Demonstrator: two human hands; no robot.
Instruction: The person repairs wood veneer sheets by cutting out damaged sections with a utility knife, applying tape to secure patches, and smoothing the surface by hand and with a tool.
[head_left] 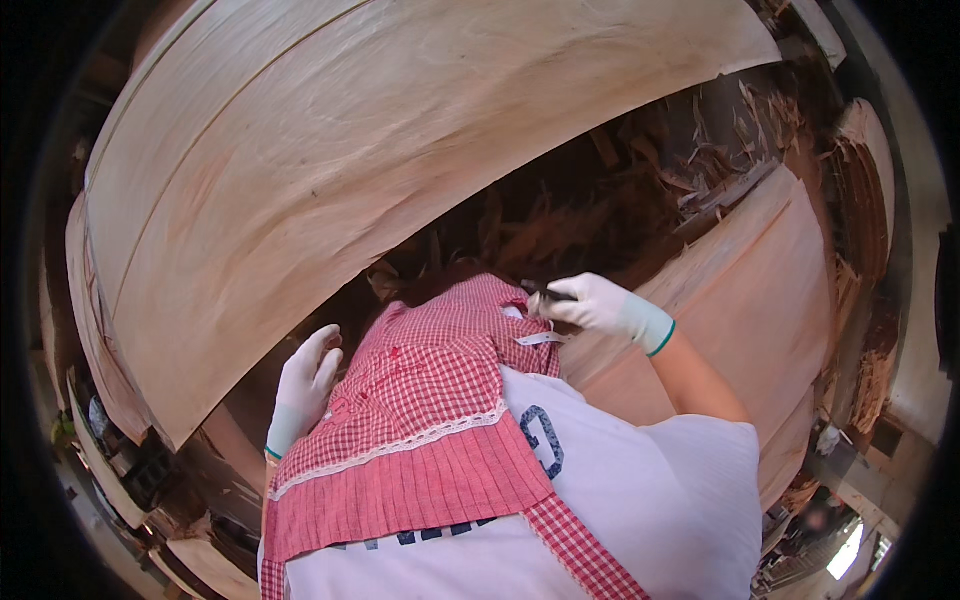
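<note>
My right hand (605, 308), in a white glove with a green cuff edge, is closed round a small dark tool (562, 296). It is held close to the side of my red checked apron (450, 330), by a pocket opening. A white strip (540, 338) hangs from the apron just below that hand; whether my fingers touch it I cannot tell. On the other side, my left hand (308, 385) wears a matching glove. Its fingers are loosely bent, the thumb stands apart from them, and nothing shows in it. It is beside the apron.
A large pale wood veneer sheet (380, 130) spreads in front of me and to the left. Another stack of veneer (720, 300) lies at the right. Torn veneer scraps (560, 225) litter the dark gap between them. More rough-edged sheets (868, 200) stand at the far right.
</note>
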